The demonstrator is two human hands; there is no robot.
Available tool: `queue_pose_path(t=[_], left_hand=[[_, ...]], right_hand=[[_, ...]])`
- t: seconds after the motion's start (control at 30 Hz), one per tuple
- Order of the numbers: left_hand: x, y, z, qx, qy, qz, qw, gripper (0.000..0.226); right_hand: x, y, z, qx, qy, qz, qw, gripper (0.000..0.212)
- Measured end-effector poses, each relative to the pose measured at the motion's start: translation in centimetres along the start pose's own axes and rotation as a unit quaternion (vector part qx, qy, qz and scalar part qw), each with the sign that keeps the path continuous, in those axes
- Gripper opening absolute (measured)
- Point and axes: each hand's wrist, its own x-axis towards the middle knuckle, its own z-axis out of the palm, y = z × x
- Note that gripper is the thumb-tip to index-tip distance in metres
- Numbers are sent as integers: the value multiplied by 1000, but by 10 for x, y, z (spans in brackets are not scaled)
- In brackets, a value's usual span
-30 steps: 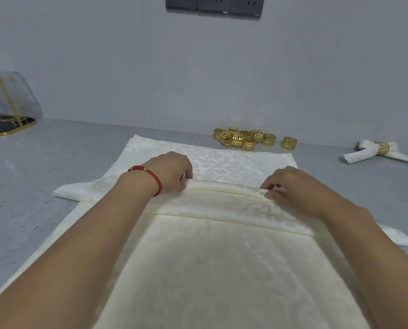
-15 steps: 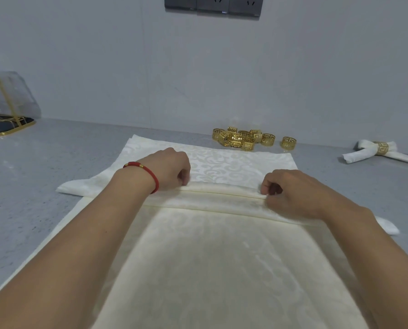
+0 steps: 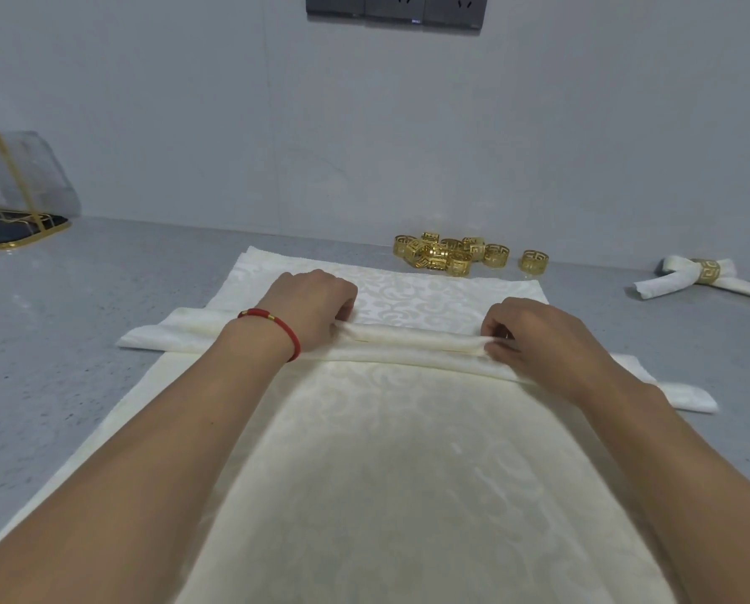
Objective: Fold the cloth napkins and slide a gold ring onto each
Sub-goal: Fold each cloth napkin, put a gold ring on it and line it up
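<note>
There is one view only, from the person's head. It looks forward and down, close over the grey counter [image 3: 59, 342], with the wall [image 3: 408, 146] far behind and both forearms entering from the near edge.

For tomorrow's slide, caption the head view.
Both hands, left and right, pinch a cream napkin fold; gold rings wait behind.
</note>
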Motion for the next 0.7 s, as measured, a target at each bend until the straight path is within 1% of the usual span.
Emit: queue_pose_path(t=[0.1,0.17,0.23,0.3,0.33,0.37,0.43,0.5,0.6,0.7], left_hand=[[-3,1,-2,-6,-63,0,998,26],[-4,-1,-5,-30,-98,-8,995,23],[-4,-4,-6,-60,-89,-15,994,15],[-4,-4,-6,-72,-68,-15,995,8],[-5,-4,-5,-78,-69,-15,994,6],[-5,-3,-5,-83,-74,-17,994,12],[-5,-2,-6,-82,-85,-18,993,23],[-6,1,-8,-65,-81,-8,995,19],[-7,4,-9,-50,-81,3,995,16],[-10,5,-13,-32,-133,12,990,24]], right_hand=[[0,0,-2,3,-36,-1,999,12],[-2,0,-5,25,-57,7,998,10],[-4,1,-5,48,-43,11,998,5],[-3,2,-2,55,-13,4,998,12],[-3,2,-1,58,-14,0,998,10],[-2,2,0,64,-25,-5,998,7],[-2,3,1,70,-59,-19,996,14],[-2,3,-2,76,-77,-26,994,17],[-3,-2,-13,97,-80,-26,992,10],[-3,-10,-18,65,-104,-40,992,20]])
